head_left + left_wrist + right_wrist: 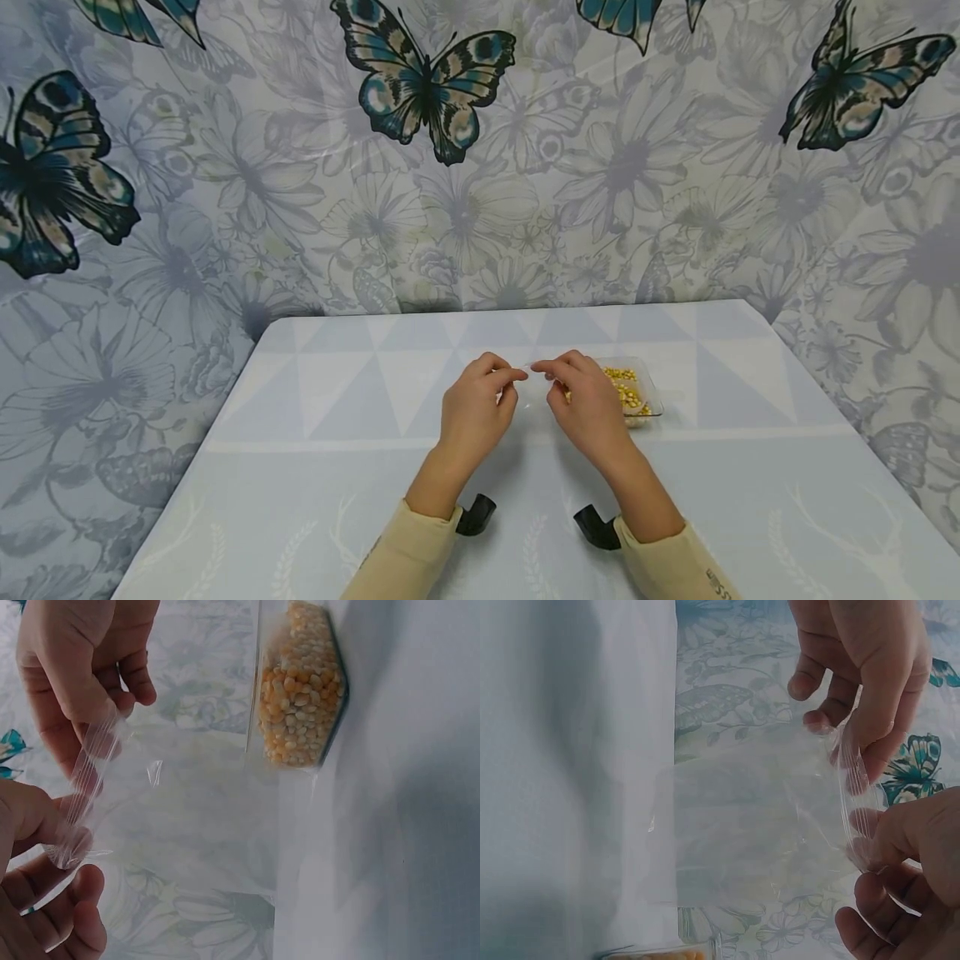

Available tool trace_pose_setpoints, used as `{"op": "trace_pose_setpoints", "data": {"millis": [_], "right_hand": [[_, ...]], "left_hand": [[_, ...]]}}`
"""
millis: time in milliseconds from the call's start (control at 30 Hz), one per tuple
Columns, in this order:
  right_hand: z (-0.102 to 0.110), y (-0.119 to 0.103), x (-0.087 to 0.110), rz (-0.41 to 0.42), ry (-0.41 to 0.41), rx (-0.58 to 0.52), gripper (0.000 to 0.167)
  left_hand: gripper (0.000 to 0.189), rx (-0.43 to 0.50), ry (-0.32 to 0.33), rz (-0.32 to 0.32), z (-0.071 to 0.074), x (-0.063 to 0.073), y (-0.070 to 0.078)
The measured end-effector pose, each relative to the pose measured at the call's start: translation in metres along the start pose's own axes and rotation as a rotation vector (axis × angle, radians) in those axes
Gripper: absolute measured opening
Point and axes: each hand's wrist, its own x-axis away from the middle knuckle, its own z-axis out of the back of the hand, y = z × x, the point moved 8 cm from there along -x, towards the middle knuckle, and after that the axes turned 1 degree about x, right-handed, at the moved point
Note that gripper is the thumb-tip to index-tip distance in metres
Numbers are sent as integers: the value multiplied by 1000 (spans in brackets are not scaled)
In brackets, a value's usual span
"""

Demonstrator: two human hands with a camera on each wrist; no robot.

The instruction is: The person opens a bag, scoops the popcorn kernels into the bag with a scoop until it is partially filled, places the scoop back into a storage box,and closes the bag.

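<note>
A clear plastic zip bag [750, 825] hangs between both hands, its ridged closure strip uppermost. My left hand [474, 403] pinches one end of that strip with thumb and forefinger. The other end is pinched by my right hand [592, 402], just left of a clear container [651, 379]. Nothing shows inside the bag. Yellow corn kernels [300, 705] fill much of the container, seen through its side in the left wrist view. From the head, the bag is barely visible against the pale tabletop.
The pale patterned table [360, 500] reaches back to a wall covering [480, 208] printed with flowers and butterflies. Black wrist mounts [476, 515] stick out from both cream sleeves [408, 546].
</note>
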Motion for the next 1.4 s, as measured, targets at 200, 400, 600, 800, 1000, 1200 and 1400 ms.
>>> {"op": "trace_pose_setpoints", "data": {"millis": [200, 400, 600, 800, 1000, 1200, 1400], "right_hand": [[-1, -1, 0, 7, -18, -4, 38], [-2, -1, 0, 13, -31, 9, 37], [-3, 0, 0, 5, -62, -17, 37], [-5, 2, 1, -6, -84, -34, 37], [-5, 4, 0, -10, -96, -74, 37], [-4, 6, 0, -13, -101, -128, 35], [-4, 9, 0, -10, -103, -148, 33]], "left_hand": [[16, 44, -4, 38, -1, 0, -3], [27, 115, -29, 63, -5, -2, -4], [33, 124, -53, 83, -7, -2, -4], [35, 175, -75, 111, -9, -2, -6], [37, 217, -77, 129, -9, -1, -8], [37, 247, -88, 140, -10, -1, -10], [37, 258, -97, 165, -9, -2, -12]]}}
